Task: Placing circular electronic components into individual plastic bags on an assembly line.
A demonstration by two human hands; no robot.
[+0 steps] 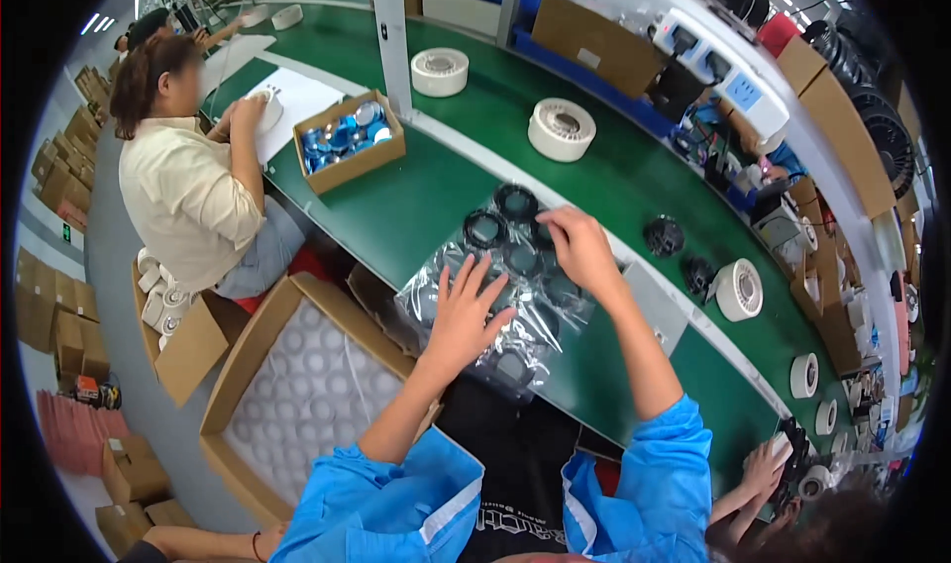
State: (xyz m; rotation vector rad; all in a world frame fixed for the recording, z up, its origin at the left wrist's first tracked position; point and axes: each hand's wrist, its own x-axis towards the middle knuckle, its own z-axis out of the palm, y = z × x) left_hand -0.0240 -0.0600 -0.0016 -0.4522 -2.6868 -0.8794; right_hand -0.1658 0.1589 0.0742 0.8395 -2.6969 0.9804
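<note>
A clear plastic bag (421, 291) with several black rings in it lies on the green bench in front of me. My left hand (464, 313) rests on the bag, fingers spread, holding nothing. At the bag's far right edge my right hand (582, 253) has its fingers bent down around a black ring (541, 234), which they partly cover. Two more black rings stand out at the bag's far end: one ring (516, 203) farthest from me, the other ring (484, 229) nearer and to the left.
Left of the bag stands a cardboard box (349, 170) of blue-and-silver parts. A large carton (243, 365) with round parts under film is beside me, below bench level. White round housings (563, 129) sit on the green surface beyond a metal rail. Co-workers are at left and lower right.
</note>
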